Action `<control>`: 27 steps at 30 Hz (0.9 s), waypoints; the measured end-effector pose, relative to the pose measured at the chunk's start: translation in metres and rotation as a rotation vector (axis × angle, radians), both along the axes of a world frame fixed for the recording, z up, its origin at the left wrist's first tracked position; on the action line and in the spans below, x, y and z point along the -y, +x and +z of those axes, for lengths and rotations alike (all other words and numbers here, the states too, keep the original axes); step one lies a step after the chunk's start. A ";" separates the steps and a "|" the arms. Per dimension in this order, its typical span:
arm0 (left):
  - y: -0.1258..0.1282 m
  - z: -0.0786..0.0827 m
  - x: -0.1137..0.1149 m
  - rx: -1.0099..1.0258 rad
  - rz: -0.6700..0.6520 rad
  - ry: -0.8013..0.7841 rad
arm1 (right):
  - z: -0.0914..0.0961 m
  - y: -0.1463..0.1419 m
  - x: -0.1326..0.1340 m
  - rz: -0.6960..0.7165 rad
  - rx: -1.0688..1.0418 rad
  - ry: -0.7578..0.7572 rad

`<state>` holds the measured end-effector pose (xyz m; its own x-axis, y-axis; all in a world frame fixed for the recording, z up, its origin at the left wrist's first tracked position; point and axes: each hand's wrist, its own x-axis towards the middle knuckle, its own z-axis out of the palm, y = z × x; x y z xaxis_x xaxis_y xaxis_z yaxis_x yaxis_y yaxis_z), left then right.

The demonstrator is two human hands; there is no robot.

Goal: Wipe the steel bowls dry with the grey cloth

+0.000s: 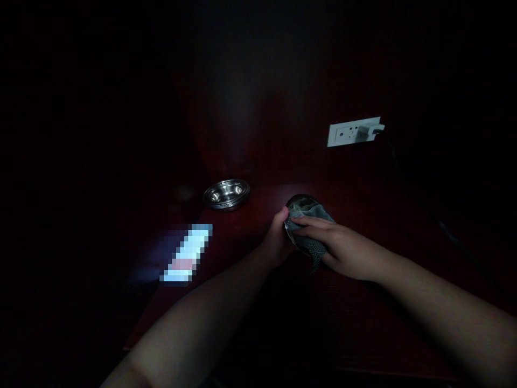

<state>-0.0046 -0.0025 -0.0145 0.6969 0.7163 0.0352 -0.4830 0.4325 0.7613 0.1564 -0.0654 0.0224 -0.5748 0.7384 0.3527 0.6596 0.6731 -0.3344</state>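
Note:
My left hand (278,237) grips a shiny metal bowl (299,201) by its left rim, thumb over the edge and the other fingers hidden beneath. The bowl is tilted with its inside partly toward me. My right hand (341,245) presses a grey-green cloth (313,249) into the bowl, fingers stretched over the fabric. Part of the cloth hangs past the bowl's lower rim. Whether the bowl touches the table cannot be made out in the dark.
More metal bowls (226,195), seemingly stacked, sit at the table's back left. A glowing, pixelated screen (188,256) lies near the left edge of the dark red table (238,231). A white wall socket (351,132) holds a plug, with a cable running down at the right.

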 end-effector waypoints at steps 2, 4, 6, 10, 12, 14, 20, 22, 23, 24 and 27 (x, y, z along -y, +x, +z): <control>0.000 -0.001 0.000 0.002 0.001 -0.004 | 0.000 0.000 0.000 -0.003 0.010 -0.009; 0.000 -0.001 0.000 -0.005 -0.003 -0.009 | 0.000 -0.001 0.001 -0.001 0.004 -0.013; 0.000 0.000 0.000 -0.006 -0.017 -0.010 | 0.001 -0.002 0.001 0.002 -0.006 -0.013; 0.000 0.002 0.001 0.004 -0.036 -0.005 | 0.002 -0.002 0.001 0.001 0.002 -0.010; 0.000 0.002 0.001 0.009 -0.026 0.001 | 0.003 -0.002 0.001 -0.001 0.005 -0.007; -0.001 0.001 0.001 0.007 -0.024 0.008 | 0.003 -0.002 0.002 -0.003 0.003 -0.007; -0.001 -0.001 -0.001 -0.021 -0.033 0.016 | 0.006 -0.003 0.004 -0.018 0.017 0.006; -0.001 -0.001 -0.001 -0.028 -0.026 0.018 | 0.006 -0.003 0.004 -0.020 0.015 0.012; -0.001 0.000 -0.001 -0.031 -0.022 0.016 | 0.006 -0.003 0.003 -0.020 0.014 0.013; -0.001 0.000 -0.001 -0.032 -0.019 0.015 | 0.005 -0.003 0.003 -0.020 0.016 0.015; -0.002 0.002 0.001 -0.028 -0.007 0.016 | 0.005 -0.003 0.002 -0.020 0.030 0.028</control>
